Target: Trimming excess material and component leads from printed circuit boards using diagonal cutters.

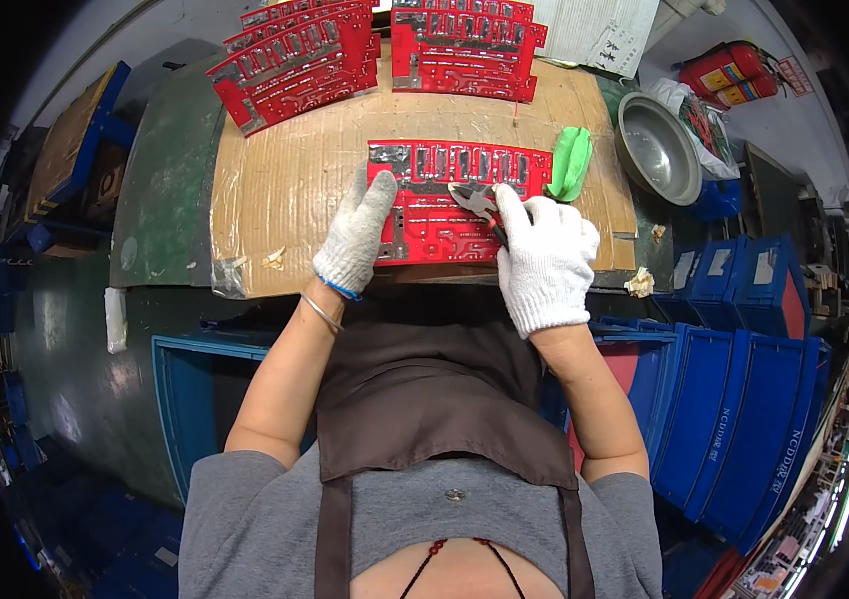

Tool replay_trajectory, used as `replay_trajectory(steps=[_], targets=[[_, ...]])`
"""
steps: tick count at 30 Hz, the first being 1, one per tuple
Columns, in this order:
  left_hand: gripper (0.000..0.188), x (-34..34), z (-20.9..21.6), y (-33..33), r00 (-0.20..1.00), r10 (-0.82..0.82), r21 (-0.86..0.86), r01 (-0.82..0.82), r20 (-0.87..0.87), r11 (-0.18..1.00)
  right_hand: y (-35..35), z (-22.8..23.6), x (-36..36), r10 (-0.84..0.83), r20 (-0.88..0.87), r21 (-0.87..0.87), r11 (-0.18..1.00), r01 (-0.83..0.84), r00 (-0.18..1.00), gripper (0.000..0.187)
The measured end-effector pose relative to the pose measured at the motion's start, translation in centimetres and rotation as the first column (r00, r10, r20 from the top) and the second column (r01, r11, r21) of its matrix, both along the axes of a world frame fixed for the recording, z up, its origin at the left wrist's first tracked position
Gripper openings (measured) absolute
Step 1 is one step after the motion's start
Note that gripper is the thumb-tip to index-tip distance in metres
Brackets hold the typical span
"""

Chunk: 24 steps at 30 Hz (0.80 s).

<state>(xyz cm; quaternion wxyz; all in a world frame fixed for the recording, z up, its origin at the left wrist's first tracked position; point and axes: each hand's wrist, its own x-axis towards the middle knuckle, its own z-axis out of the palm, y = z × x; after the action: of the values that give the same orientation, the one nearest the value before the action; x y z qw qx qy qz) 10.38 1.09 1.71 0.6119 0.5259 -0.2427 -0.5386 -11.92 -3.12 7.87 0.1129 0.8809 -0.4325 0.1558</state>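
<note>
A red circuit board (444, 225) with grey metal areas lies flat on the cardboard-covered bench (275, 190) in front of me. My left hand (357, 235), in a white knit glove, presses flat on the board's left part. My right hand (544, 258), also gloved, grips small side cutters (476, 201) whose jaws rest on the board's upper middle.
Two stacks of similar red boards (295, 60) (464, 45) lie at the bench's far edge. A green cloth (571, 162) sits right of the board, a metal bowl (656, 150) beyond it. Blue bins (744, 419) stand at my right, a red fire extinguisher (729, 72) at far right.
</note>
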Motion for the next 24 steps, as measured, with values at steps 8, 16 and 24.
replay_trajectory(steps=[8, 16, 24], targets=[[0.083, -0.05, -0.39, -0.07, 0.999, 0.027, -0.001, -0.027, 0.031, 1.000, 0.23, -0.56, 0.08, -0.029, -0.065, 0.102, 0.994, 0.036, 0.997, 0.064], [0.083, 0.00, -0.21, -0.11, 1.000, -0.001, -0.030, 0.000, -0.007, 1.000, -0.35, -0.66, -0.40, -0.004, 0.046, 0.190, 0.982, -0.005, 0.999, 0.065], [0.082, 0.06, -0.49, -0.19, 1.000, 0.000, -0.013, 0.000, 0.004, 1.000, -0.11, -0.59, -0.16, -0.012, 0.024, 0.007, 1.000, 0.011, 1.000, 0.065]])
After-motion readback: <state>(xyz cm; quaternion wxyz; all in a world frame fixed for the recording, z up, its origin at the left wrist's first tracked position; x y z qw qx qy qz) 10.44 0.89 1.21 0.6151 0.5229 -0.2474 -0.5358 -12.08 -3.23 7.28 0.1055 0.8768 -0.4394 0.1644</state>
